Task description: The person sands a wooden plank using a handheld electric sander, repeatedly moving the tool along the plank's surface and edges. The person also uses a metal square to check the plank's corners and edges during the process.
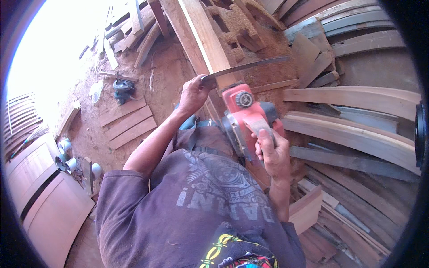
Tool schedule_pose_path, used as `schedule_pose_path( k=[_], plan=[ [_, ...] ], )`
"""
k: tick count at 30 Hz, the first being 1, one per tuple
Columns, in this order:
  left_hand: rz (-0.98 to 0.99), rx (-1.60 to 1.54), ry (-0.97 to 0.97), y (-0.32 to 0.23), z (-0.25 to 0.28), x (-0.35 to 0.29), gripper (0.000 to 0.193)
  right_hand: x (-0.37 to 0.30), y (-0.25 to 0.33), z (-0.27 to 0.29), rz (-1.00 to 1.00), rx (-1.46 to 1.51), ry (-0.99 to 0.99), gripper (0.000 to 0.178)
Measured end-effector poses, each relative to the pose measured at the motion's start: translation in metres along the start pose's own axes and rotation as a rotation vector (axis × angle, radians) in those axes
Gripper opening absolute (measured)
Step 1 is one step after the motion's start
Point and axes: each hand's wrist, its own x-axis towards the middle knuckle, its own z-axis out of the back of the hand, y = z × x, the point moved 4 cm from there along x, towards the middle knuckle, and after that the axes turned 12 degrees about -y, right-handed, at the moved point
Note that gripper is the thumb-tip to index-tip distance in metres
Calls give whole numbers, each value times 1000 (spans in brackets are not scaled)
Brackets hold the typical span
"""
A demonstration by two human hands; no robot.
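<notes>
My right hand (273, 152) is closed around the handle of a red electric hand planer (245, 117), which has a round dark knob at its front. The planer rests over the near part of a long pale wooden beam (203, 38) that runs away from me. My left hand (195, 95) grips one end of a long, thin, dark metal blade (252, 64). This blade lies crosswise over the beam, just beyond the planer's front, and reaches out to the right. Whether it touches the wood I cannot tell. The planer's sole is hidden.
Stacked curved boards (348, 127) crowd the right side. Sawdust (272, 58) lies beyond the beam. On the left floor are a dark power tool (123, 89), flat boards (129, 123), wooden panels (56, 219) and several pale, round-ended pieces (65, 145). Wood offcuts (132, 24) are piled at the far left.
</notes>
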Motion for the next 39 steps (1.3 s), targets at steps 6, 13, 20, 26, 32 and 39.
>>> schedule_pose_path(
  k=[6, 13, 20, 26, 32, 39],
  plan=[
    [210, -336, -261, 31, 26, -16, 15, 6, -7, -10, -76, 21, 30, 47],
    [262, -451, -544, 46, 111, -21, 29, 11, 6, -18, -33, 40, 35, 50],
    [359, -403, -682, 65, 133, -36, 33, 17, 15, -21, -8, 90, 45, 48],
    [296, -338, -710, 86, 106, -22, 26, 30, 23, -29, 33, 116, 33, 47],
    [457, -316, -555, 86, 56, 23, 31, 60, 31, -43, 75, 117, 30, 48],
    [506, -299, -459, 77, 23, 78, 42, 94, 62, -63, 126, 129, 44, 51]
  ],
)
